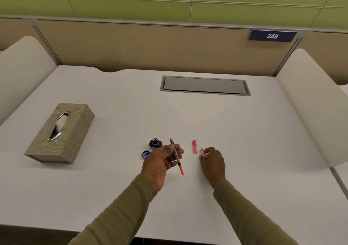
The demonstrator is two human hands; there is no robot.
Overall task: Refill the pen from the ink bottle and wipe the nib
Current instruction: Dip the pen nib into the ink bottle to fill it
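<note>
My left hand holds the pen between thumb and fingers, nib pointing away, its orange converter end toward me. Just left of the nib stands the open ink bottle, and its cap lies beside it, partly behind my left hand. My right hand pinches a small pink pen barrel at the table surface. A pink pen cap lies flat between my two hands. A tissue box with a tissue in its slot sits at the left.
The white desk has a grey cable hatch at the back. Curved white side dividers flank it, and a beige partition with a "248" sign stands behind.
</note>
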